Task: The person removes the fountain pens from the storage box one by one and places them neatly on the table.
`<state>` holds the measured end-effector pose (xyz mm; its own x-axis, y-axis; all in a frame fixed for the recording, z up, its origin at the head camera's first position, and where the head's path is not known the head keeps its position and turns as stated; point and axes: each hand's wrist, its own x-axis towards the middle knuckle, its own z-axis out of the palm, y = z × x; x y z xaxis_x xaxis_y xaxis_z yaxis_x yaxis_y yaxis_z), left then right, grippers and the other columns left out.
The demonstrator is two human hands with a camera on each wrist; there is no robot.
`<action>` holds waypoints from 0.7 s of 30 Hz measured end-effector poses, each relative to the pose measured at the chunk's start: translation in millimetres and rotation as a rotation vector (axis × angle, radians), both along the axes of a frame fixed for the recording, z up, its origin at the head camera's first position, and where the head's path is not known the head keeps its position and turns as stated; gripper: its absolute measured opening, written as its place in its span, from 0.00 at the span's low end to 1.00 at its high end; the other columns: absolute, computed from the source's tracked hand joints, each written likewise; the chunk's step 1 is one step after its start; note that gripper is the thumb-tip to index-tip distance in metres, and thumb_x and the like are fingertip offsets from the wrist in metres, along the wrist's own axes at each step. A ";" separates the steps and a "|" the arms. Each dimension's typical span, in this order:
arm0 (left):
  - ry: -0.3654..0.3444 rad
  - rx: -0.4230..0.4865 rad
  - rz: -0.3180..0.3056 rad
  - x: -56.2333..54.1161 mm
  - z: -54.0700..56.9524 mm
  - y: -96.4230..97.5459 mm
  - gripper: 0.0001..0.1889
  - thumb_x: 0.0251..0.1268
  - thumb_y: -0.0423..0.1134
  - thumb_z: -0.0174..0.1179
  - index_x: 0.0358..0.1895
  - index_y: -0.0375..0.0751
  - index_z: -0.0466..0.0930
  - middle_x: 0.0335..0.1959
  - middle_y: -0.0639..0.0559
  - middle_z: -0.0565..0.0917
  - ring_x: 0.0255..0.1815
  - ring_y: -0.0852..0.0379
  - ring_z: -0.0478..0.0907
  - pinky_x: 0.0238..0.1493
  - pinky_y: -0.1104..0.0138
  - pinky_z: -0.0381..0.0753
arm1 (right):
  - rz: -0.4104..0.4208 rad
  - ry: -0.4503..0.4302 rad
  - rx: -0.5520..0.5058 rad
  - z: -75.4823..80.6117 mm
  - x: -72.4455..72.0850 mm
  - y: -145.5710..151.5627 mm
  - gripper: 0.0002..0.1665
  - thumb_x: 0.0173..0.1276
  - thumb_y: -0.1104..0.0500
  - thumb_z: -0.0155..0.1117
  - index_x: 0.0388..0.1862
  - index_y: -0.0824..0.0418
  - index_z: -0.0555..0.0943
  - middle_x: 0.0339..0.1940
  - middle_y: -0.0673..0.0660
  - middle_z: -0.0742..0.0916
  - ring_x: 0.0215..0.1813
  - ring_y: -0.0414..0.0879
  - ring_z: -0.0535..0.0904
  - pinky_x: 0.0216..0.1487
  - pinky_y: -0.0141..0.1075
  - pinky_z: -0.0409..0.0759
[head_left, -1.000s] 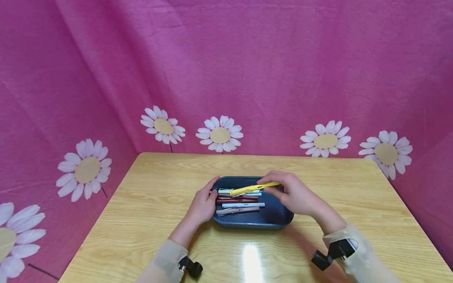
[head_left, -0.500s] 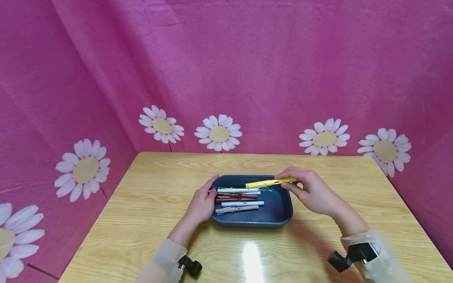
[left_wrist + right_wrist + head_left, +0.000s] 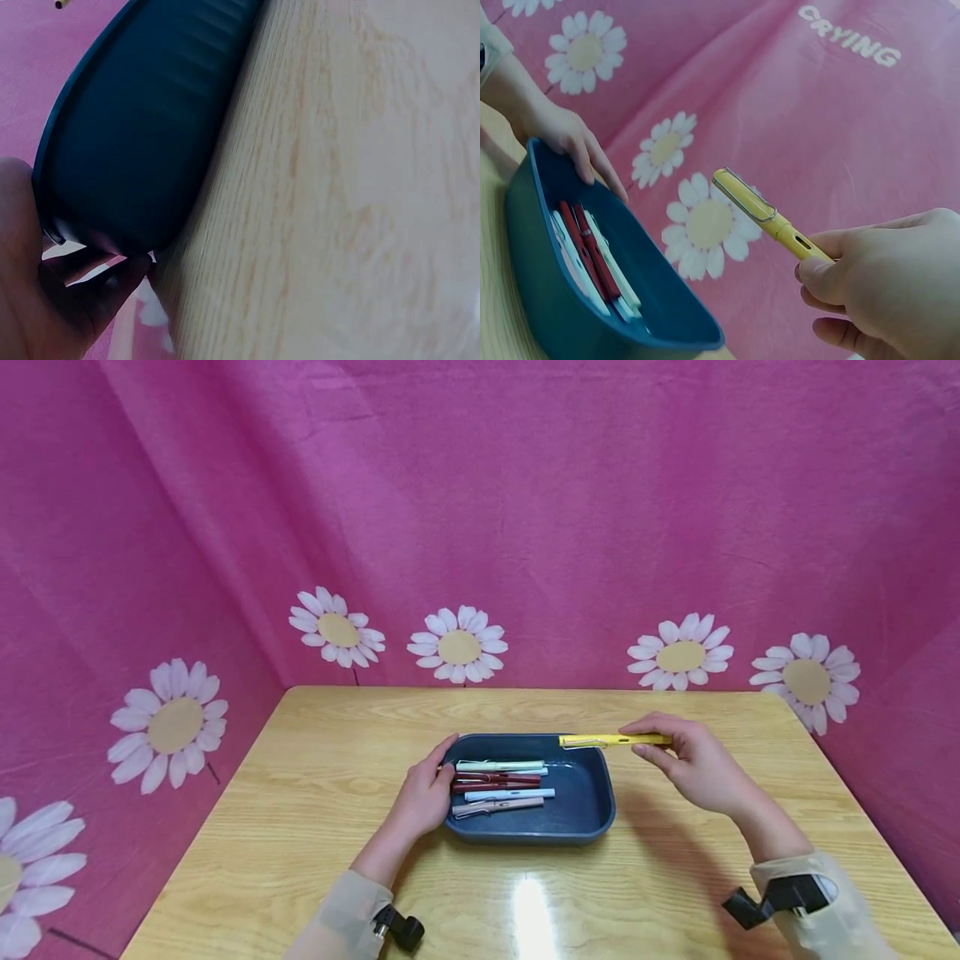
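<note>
My right hand (image 3: 699, 763) pinches a yellow capped pen (image 3: 596, 741) by its barrel end, between thumb and fingers. The pen's wire-clip cap points left, above the right back rim of a dark blue bin (image 3: 528, 839). In the right wrist view the yellow pen (image 3: 756, 208) is plainly held up off everything. At the bin's left end my left hand (image 3: 418, 797) grips the wall, thumb over the rim and fingers outside. Several pens lie side by side in the bin's left half: a pale green pen (image 3: 502, 766), dark red ones, a light blue pen (image 3: 510, 794) and a greyish-brown pen (image 3: 498, 808).
The bin stands on a light wooden table (image 3: 337, 727), whose top extends around it. A pink cloth (image 3: 525, 527) with daisies hangs behind the table and at its sides. A black wrist camera (image 3: 780, 897) sits on each forearm.
My right hand has carried the yellow pen rightward, from over the other pens to beyond the bin's right side. My left hand has stayed on the bin.
</note>
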<state>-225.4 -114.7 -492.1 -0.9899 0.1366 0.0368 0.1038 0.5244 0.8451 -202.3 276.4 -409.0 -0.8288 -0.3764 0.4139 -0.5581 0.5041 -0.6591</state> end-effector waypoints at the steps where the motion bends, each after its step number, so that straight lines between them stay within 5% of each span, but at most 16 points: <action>1: -0.002 -0.001 0.002 0.0 0.1 -0.1 0.27 0.87 0.39 0.45 0.84 0.53 0.64 0.79 0.41 0.70 0.80 0.40 0.64 0.77 0.41 0.62 | -0.009 -0.002 -0.002 -1.3 -0.6 2.8 0.19 0.70 0.74 0.70 0.57 0.61 0.88 0.44 0.52 0.88 0.33 0.45 0.76 0.28 0.33 0.75; 13: 0.017 -0.011 -0.004 -1.1 -2.8 -1.5 0.27 0.86 0.38 0.44 0.83 0.52 0.64 0.78 0.39 0.70 0.79 0.39 0.64 0.77 0.41 0.61 | -0.135 -0.054 0.008 -29.8 -10.8 38.0 0.16 0.71 0.74 0.68 0.56 0.66 0.87 0.46 0.59 0.89 0.39 0.46 0.82 0.37 0.28 0.83; 21: 0.022 -0.001 -0.011 -2.7 -3.4 -1.6 0.27 0.87 0.38 0.44 0.83 0.50 0.64 0.78 0.38 0.70 0.79 0.39 0.65 0.78 0.41 0.61 | -0.166 -0.104 0.008 -46.1 -14.8 51.7 0.15 0.72 0.73 0.68 0.56 0.69 0.87 0.46 0.65 0.89 0.37 0.45 0.80 0.32 0.29 0.81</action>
<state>-228.1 -116.3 -495.5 -0.9874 0.1470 0.0588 0.1281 0.5239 0.8421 -217.1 328.1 -455.1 -0.9181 -0.2335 0.3203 -0.3957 0.5890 -0.7047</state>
